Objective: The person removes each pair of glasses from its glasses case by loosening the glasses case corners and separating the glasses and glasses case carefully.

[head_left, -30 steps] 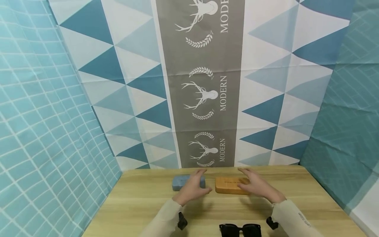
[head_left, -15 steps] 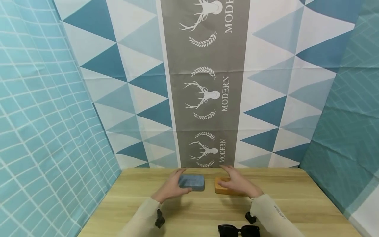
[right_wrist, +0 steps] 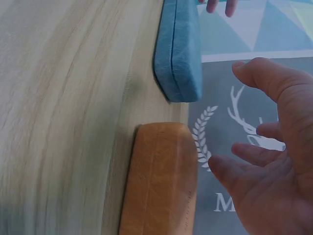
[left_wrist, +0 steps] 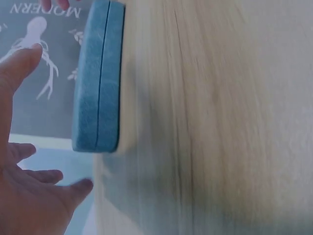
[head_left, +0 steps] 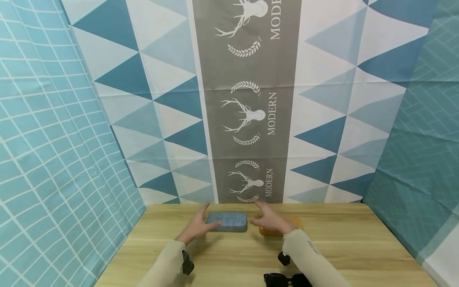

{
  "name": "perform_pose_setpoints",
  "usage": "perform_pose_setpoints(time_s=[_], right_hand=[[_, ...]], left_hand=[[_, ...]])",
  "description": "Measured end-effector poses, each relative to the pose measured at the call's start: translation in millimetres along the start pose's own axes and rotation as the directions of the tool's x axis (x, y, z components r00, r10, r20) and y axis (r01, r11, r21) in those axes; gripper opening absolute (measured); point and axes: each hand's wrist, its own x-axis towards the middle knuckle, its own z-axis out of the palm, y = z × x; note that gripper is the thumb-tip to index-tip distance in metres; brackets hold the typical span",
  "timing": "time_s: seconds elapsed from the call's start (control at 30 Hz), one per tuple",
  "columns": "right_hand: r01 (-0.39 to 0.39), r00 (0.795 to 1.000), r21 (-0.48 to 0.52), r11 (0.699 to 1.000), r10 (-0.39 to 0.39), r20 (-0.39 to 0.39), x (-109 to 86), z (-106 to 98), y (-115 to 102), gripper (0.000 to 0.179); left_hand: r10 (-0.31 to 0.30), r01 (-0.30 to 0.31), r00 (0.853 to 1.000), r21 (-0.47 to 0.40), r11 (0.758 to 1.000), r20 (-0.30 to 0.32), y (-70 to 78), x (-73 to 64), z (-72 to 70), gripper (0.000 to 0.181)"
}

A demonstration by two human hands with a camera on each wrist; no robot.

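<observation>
A blue glasses case lies flat near the back of the wooden table, its lid seam visible in the left wrist view. My left hand hovers at its left end, thumb and fingers spread and holding nothing. Beside it, with a gap between, sits an orange-brown glasses case. Over this second case my right hand reaches leftward, fingers apart, its thumb pointing at the gap; the hand covers much of the case in the head view. Both cases appear closed.
Black sunglasses lie at the table's front, partly behind the right sleeve. The wooden tabletop ends at a patterned cloth backdrop. Tiled-print cloth hangs along the left side.
Both hands have moved left. My left hand has gone from over the blue case to its left end, my right from the orange case's right end toward its left. Both cases stay put.
</observation>
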Motion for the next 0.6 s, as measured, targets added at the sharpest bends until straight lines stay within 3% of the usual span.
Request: perform_pose_setpoints(time_s=[0.27,0.6], right_hand=[[0.000,1.000,-0.003,1.000,0.000,0.020,15.7,13.2,2.0,0.078],[0.004,0.999,-0.024,1.000,-0.002,0.054,23.6,27.7,-1.3,0.073]], left_hand=[[-0.011,0.011,1.000,0.035,0.999,-0.007,-8.4,4.1,1.0,0.102],[0.017,-0.018,1.000,0.057,0.998,0.022,-8.8,9.1,5.2,0.089]])
